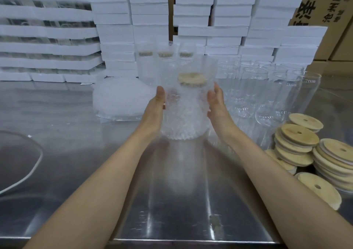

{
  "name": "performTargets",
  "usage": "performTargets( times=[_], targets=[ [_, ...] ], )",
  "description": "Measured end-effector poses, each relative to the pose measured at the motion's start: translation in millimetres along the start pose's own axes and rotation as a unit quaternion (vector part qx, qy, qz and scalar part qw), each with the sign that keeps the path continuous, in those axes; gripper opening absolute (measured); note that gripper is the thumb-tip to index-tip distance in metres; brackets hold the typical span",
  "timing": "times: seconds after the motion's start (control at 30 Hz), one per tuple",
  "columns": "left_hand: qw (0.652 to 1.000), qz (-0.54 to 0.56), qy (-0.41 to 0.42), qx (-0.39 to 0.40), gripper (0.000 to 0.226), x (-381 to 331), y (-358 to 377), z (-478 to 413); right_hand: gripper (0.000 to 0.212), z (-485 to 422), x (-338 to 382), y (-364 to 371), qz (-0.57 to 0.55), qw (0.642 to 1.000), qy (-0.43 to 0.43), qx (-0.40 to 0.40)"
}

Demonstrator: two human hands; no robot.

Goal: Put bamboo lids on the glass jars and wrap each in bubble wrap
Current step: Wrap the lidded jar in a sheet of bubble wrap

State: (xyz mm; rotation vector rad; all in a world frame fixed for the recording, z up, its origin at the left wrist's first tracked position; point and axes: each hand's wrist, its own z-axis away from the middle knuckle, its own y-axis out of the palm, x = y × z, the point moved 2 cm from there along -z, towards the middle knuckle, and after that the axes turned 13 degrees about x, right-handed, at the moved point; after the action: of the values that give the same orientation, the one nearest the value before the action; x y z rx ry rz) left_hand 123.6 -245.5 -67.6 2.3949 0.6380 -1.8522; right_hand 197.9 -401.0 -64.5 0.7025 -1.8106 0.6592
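A glass jar (186, 115) with a bamboo lid (192, 79) is wrapped in bubble wrap and held upright above the steel table (76, 153). My left hand (155, 107) presses its left side and my right hand (216, 103) presses its right side, fingers mostly straight along the wrap. Three wrapped, lidded jars (164, 61) stand behind it. Bare glass jars (267, 88) crowd the right. Loose bamboo lids (298, 140) are stacked at the right edge. A pile of bubble wrap sheets (122, 98) lies left of the jar.
Stacks of white foam boxes (114, 29) form a wall along the back. Cardboard cartons (324, 4) stand at the back right. A white cable (28, 170) curves over the table's left side. The table's front edge (191, 241) runs close below my forearms.
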Motion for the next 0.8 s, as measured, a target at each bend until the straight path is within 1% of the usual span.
performTargets(
  times=[0.07, 0.1, 0.13, 0.17, 0.2, 0.23, 0.27, 0.3, 0.37, 0.4, 0.43, 0.47, 0.5, 0.57, 0.7, 0.8],
  targets=[
    [0.996, -0.029, 0.068, 0.059, 0.091, -2.2, 7.1, 3.3, 0.119, -2.1, -1.8, 1.5, -0.02, 1.0, 0.015, 0.005],
    [0.993, -0.051, 0.082, 0.075, 0.087, -2.4, 10.9, 4.9, 0.118, -2.4, -2.9, 2.9, -0.021, 1.0, 0.012, 0.003],
    [0.991, -0.067, 0.092, 0.073, 0.082, -3.3, 14.0, 4.3, 0.107, -2.6, -4.1, 4.0, -0.013, 1.0, 0.002, -0.005],
    [0.991, -0.069, 0.097, 0.059, 0.072, -4.1, 16.1, 2.5, 0.084, -2.8, -4.4, 5.0, 0.0, 1.0, -0.012, -0.024],
    [0.993, -0.057, 0.099, 0.041, 0.061, -6.0, 17.4, 0.6, 0.056, -2.9, -2.7, 6.1, 0.01, 0.998, -0.025, -0.049],
    [0.994, -0.037, 0.102, 0.023, 0.054, -8.6, 16.9, -0.5, 0.035, -4.2, 0.0, 6.4, 0.011, 0.996, -0.039, -0.082],
    [0.995, -0.015, 0.102, 0.016, 0.057, -10.2, 15.1, -1.2, 0.021, -4.5, 2.6, 4.7, 0.005, 0.992, -0.051, -0.118],
    [0.995, -0.002, 0.097, 0.021, 0.071, -10.6, 12.8, -2.3, 0.015, -4.5, 4.5, 1.2, -0.006, 0.987, -0.062, -0.148],
    [0.994, -0.012, 0.076, 0.072, 0.113, -5.3, 10.8, -3.2, 0.012, -3.2, 9.7, -4.2, -0.024, 0.981, -0.071, -0.182],
    [0.992, -0.033, 0.065, 0.104, 0.124, -1.7, 12.4, -1.1, 0.011, -2.4, 10.3, -5.8, -0.03, 0.98, -0.072, -0.183],
    [0.989, -0.059, 0.059, 0.126, 0.126, 2.0, 15.1, 1.3, 0.011, -2.3, 9.8, -6.8, -0.037, 0.981, -0.072, -0.178],
    [0.986, -0.079, 0.061, 0.134, 0.119, 6.3, 18.1, 2.4, 0.011, -1.9, 10.8, -5.4, -0.044, 0.982, -0.073, -0.167],
    [0.986, -0.089, 0.067, 0.126, 0.11, 10.2, 20.4, 2.3, 0.013, -1.6, 11.9, -3.9, -0.047, 0.983, -0.076, -0.158],
    [0.989, -0.087, 0.085, 0.084, 0.094, 14.0, 23.3, 0.5, 0.018, -2.3, 11.9, -1.5, -0.051, 0.983, -0.083, -0.157],
    [0.995, 0.018, 0.092, -0.037, 0.085, 12.0, 15.3, -7.5, 0.023, -3.9, 4.7, -3.0, -0.047, 0.981, -0.069, -0.177],
    [0.981, 0.068, 0.091, -0.158, 0.082, 8.7, -3.4, -12.9, 0.027, -5.2, -10.7, 0.1, -0.023, 0.984, -0.022, -0.174]
  ],
)
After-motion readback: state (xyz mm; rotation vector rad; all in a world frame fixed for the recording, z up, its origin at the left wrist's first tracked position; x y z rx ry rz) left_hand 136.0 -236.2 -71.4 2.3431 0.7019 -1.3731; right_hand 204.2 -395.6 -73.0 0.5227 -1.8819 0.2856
